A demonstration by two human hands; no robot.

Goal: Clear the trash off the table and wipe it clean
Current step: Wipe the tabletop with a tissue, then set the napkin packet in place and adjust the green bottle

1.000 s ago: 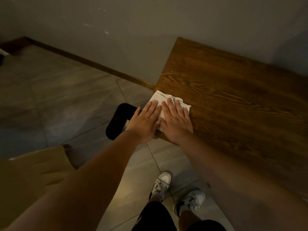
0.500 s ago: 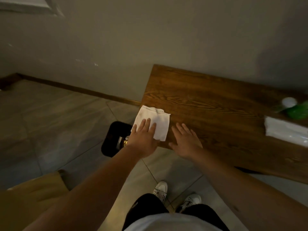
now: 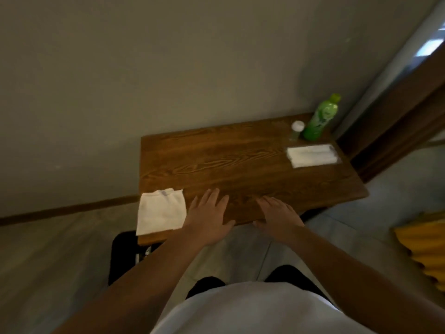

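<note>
Both hands, left (image 3: 209, 216) and right (image 3: 279, 216), flat, fingers spread, grip nothing.

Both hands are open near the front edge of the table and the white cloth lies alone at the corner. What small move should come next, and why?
Probably the left hand should move sideways onto the white cloth, which lies flat and free at the table's near left corner, just beside it. The right hand is farther away, and neither hand holds anything.
</note>
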